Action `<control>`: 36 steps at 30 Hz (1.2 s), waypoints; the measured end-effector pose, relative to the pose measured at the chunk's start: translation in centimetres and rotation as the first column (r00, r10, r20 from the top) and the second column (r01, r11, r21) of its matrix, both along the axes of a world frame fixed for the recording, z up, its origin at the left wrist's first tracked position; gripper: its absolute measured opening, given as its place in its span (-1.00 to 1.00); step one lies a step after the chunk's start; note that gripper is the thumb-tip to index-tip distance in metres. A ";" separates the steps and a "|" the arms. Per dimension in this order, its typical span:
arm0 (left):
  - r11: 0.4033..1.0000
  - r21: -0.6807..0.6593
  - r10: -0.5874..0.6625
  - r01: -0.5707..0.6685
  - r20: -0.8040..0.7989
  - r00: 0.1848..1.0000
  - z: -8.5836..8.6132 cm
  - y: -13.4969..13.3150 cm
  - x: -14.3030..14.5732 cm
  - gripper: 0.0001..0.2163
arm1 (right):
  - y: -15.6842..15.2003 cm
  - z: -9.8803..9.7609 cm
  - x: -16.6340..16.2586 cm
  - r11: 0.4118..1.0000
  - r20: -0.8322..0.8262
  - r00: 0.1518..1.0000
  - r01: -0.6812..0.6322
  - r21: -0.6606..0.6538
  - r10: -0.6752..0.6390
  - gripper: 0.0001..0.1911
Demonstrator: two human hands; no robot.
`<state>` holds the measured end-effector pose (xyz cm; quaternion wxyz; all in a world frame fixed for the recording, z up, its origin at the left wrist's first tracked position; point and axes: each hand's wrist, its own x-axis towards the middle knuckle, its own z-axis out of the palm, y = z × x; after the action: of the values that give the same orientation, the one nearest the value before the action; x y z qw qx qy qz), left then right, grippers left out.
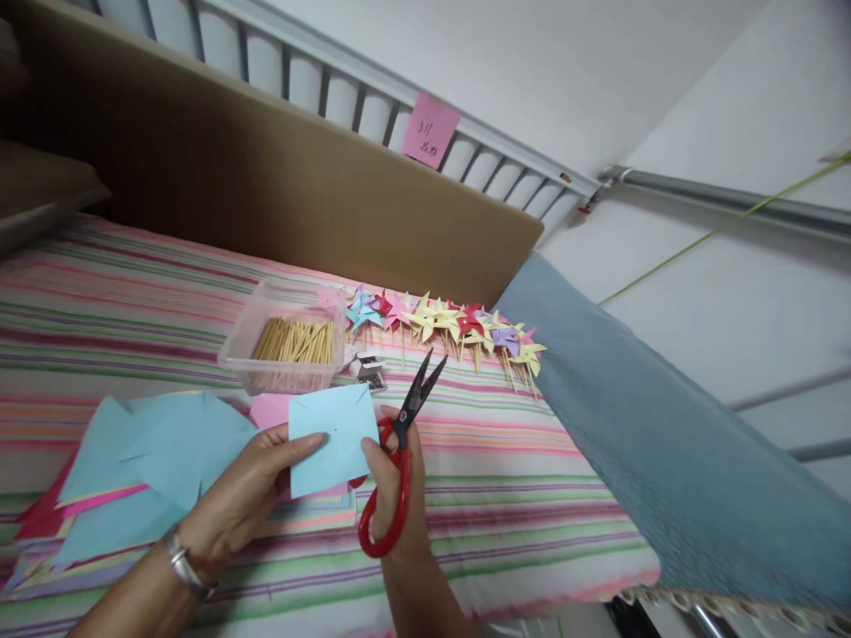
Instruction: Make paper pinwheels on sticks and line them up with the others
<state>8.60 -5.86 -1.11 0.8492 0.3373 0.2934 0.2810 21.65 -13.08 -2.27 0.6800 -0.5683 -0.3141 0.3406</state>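
Observation:
A light blue paper square (332,461) with a small dark dot near its middle is pinched at its left side by my left hand (266,461), thumb on top. My right hand (405,478) holds red-handled scissors (413,403), blades parted and pointing away from me, while its thumb touches the square's right edge. Cuts run in from the square's upper corners. Under my hands lie pink and other coloured sheets (269,409), partly hidden. To the left is a pile of blue papers with slits (160,443), with red, pink and yellow sheets beneath.
A clear plastic box (236,350) of thin wooden sticks (292,340) stands behind the papers. Beside it is a small case of dark bits (369,370). Several paper pinwheels (435,317) lie along a cardboard panel (319,186). Blue cloth (638,416) borders the striped cloth's right side.

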 end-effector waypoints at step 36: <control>0.952 0.221 0.277 -0.213 -0.324 0.905 2.3 5.7 -8.9 -0.75 | -1.2 0.0 -4.3 0.716 0.166 0.763 -0.474 -0.513 0.624 -0.72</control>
<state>-0.30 -0.17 1.16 0.7067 0.4179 0.4537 0.3465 17.34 -14.29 -2.29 0.3359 -0.6340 -0.4930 0.4920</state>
